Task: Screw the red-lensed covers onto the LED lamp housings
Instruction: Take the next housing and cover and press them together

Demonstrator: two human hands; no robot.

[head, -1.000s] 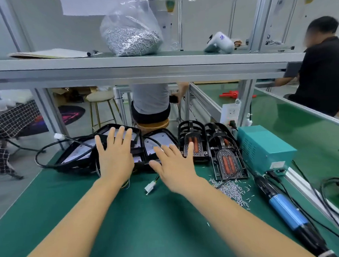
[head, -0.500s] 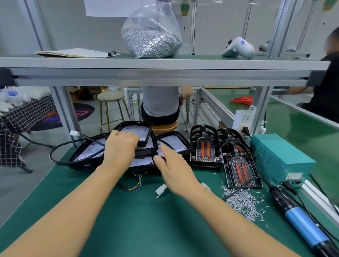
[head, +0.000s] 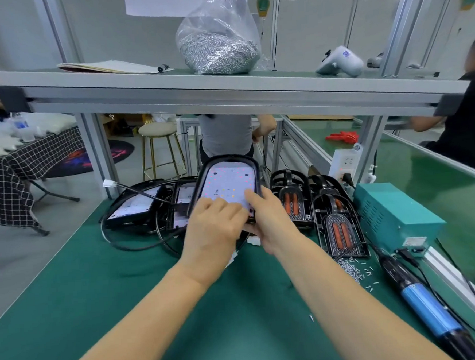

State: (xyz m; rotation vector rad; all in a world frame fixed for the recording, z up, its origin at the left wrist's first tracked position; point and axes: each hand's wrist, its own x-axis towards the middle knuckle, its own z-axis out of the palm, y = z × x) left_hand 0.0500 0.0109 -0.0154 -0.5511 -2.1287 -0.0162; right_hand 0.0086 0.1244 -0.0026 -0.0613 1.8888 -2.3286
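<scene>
A black LED lamp housing point(head: 228, 177) with a white LED board is lifted and tilted up toward me. My left hand point(head: 213, 231) grips its near end, fingers curled over the board. My right hand point(head: 272, 219) holds its right edge, thumb on the board. More housings point(head: 138, 206) lie flat behind on the left, with black cables. Two black red-lensed covers point(head: 292, 201) point(head: 341, 229) lie to the right of my hands. Loose screws point(head: 350, 269) are scattered by the nearer cover.
A blue electric screwdriver point(head: 421, 302) lies at the right, cabled to a teal power box point(head: 394, 217). A shelf overhead carries a bag of screws point(head: 218, 46). The green mat point(head: 126, 298) spreads in front. Other people sit behind and at the right.
Both hands went from lying flat over the housings to gripping one; that housing has come up off the pile and tilted toward me.
</scene>
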